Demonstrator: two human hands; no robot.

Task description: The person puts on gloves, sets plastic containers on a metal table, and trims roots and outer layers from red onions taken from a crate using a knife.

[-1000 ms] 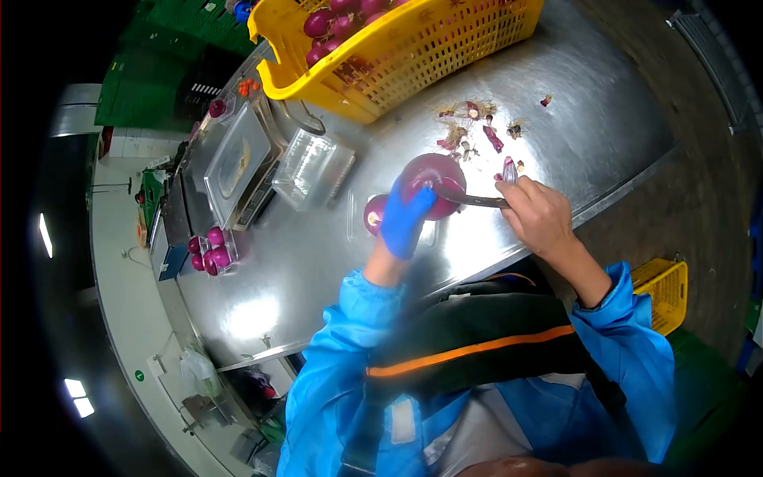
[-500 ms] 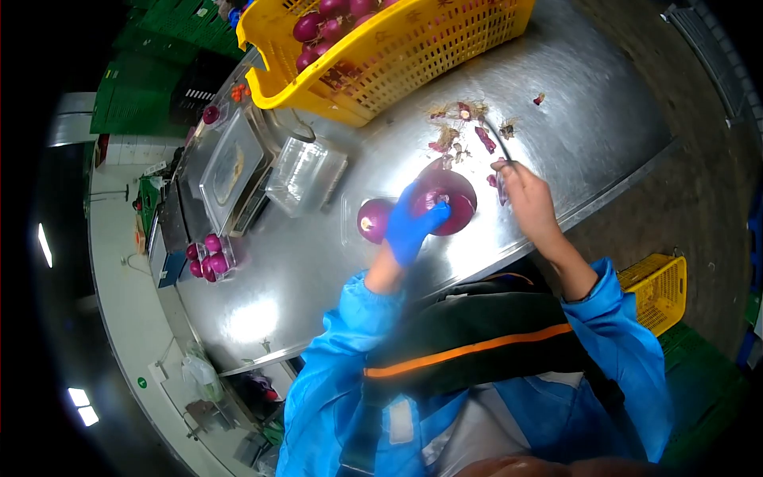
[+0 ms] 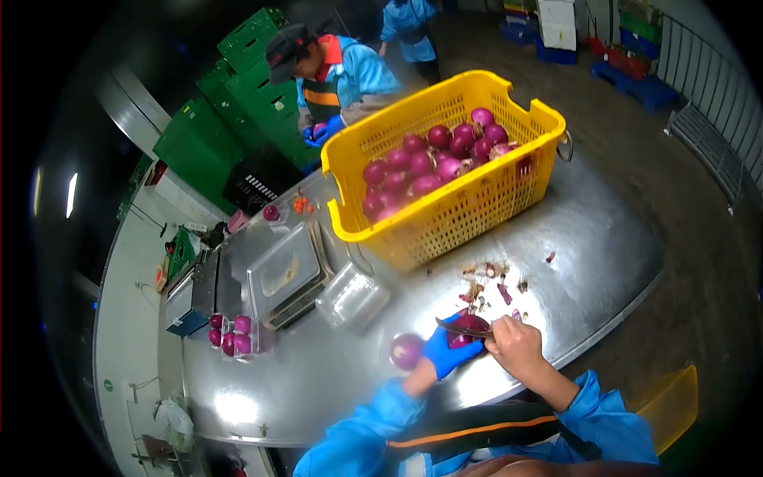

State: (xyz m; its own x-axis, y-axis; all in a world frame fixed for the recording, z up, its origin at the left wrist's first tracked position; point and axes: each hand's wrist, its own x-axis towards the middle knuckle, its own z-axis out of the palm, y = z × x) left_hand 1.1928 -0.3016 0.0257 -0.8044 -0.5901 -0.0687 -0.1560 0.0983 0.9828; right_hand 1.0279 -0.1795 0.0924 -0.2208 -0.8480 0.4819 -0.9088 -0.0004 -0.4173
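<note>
My left hand, in a blue glove, is closed around a red onion low over the steel table. In my bare right hand is a knife with a dark curved blade. The blade lies across the onion, its tip pointing left past my gloved fingers; whether it has cut in I cannot tell. Left of my gloved hand another red onion rests on the table. Onion skins and root trimmings are scattered just beyond my hands.
A yellow crate of red onions stands at the back of the steel table. To the left are a scale, a clear plastic tray and packed onions. Across the table, a co-worker in blue gloves holds an onion.
The view has tilted up, bringing the whole crate and the co-worker into sight. My right hand has moved left, bringing the knife from beside the onion to across it.
</note>
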